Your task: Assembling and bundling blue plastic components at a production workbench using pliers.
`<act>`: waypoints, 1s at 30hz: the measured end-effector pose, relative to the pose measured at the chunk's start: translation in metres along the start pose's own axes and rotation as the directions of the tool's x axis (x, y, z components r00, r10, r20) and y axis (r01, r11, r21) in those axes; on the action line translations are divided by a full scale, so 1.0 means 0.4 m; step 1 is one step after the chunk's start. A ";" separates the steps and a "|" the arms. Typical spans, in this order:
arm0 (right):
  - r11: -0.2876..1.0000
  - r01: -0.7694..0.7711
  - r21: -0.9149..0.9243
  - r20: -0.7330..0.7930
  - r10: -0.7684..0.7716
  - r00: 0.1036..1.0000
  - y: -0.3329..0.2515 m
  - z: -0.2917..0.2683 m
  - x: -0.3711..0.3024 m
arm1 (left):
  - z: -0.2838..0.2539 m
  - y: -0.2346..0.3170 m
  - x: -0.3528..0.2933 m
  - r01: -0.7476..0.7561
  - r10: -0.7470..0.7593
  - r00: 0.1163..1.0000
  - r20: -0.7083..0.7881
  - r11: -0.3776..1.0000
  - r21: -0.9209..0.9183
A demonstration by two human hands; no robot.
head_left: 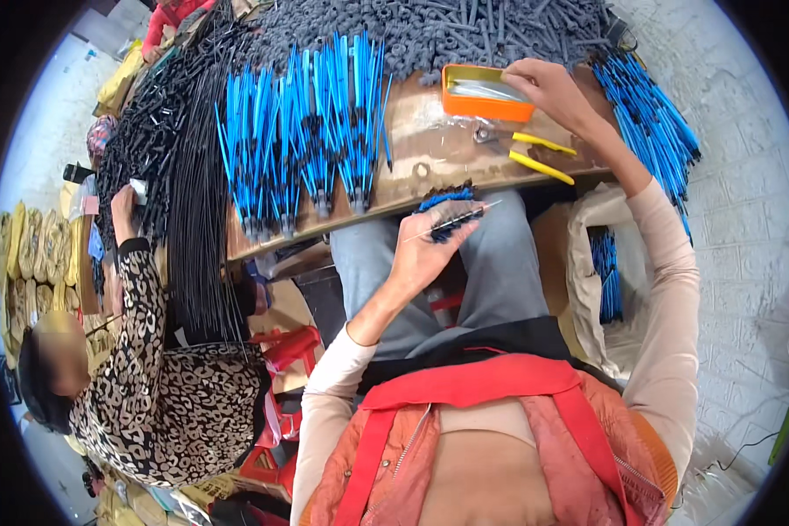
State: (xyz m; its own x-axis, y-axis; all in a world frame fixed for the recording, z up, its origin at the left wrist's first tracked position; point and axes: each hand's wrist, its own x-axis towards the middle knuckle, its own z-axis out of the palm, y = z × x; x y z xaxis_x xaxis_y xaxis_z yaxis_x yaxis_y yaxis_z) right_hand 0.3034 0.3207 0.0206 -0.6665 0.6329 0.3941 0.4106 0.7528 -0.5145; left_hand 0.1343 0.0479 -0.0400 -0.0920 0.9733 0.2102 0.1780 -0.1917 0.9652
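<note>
My left hand (433, 241) is closed around a bundle of thin blue and black rods (448, 216) above my lap, by the table's front edge. A thin, pale wire-like piece crosses that hand's fingers. My right hand (543, 86) reaches over the right end of an orange box (489, 107). Its fingers are curled together at the box's opening, and whatever they pinch is too small to make out. Thin silvery pieces (484, 90) lie inside the box. Yellow-handled pliers (542, 158) rest on the table just below it.
Blue and black rod bundles (305, 131) stand left on the wooden table (425, 140); more (647, 114) lie right. Grey plastic parts (430, 31) pile behind. Long black rods (197, 175) hang over the edge. A sack (587, 289) stands right. Another person (162, 403) works at left.
</note>
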 end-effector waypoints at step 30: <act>0.960 0.271 0.069 0.078 -0.276 0.958 -0.309 0.000 -0.226 | -0.049 -0.021 0.046 0.064 -0.052 0.995 0.082 0.985 -0.163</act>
State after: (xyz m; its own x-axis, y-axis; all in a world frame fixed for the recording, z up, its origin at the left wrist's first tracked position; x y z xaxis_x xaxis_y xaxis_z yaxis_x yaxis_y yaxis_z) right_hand 0.3131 0.1704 0.0485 -0.8003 0.3847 0.4599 0.1707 0.8815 -0.4403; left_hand 0.1118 0.0649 -0.0410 -0.0203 0.9890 0.1467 0.0096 -0.1465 0.9892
